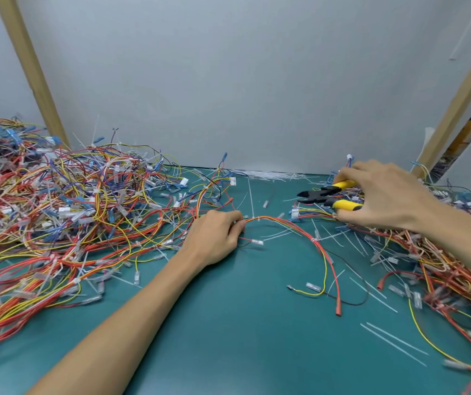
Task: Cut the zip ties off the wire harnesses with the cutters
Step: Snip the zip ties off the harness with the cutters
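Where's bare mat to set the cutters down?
Biggest bare patch: mat front centre, between left forearm and the harness the left hand holds. Smaller gap between left hand and cutters, some cut ties. Crowded: left wire pile, right wire pile under the right hand.

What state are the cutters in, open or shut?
Open. The cutters show a gap between the black tips, and the yellow handles are spread in the right hand.

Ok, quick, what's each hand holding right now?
Left hand: pinching the wire harness.
Right hand: gripping the cutters, jaws open.
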Demonstrator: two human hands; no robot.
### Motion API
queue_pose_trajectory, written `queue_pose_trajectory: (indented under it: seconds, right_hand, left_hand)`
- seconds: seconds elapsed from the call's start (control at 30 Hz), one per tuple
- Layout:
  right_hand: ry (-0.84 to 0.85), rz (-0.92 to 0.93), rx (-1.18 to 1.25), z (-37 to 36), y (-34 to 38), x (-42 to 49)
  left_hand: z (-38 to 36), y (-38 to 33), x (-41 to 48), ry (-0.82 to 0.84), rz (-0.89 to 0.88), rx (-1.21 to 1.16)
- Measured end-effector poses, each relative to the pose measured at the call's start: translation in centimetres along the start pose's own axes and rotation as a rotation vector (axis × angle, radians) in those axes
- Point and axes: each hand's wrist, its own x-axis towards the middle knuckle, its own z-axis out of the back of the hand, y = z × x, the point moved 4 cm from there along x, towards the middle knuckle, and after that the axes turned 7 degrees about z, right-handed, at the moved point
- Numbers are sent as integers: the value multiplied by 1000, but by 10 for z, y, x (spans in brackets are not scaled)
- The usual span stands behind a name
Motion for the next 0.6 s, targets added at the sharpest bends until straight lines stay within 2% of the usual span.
queue_pose_trajectory:
  seconds: [0.23,0.43,0.6]
  right_hand:
    - [70,26,-94,-24,12,9]
    - [133,51,-61,-49,35,24]
    - [116,51,-38,-56,44,37]
  left_hand:
    - [-1,-1,2,-6,-13,8]
    - [-3,1,2,-19,-29,2]
    - [-4,1,3,-37,-37,6]
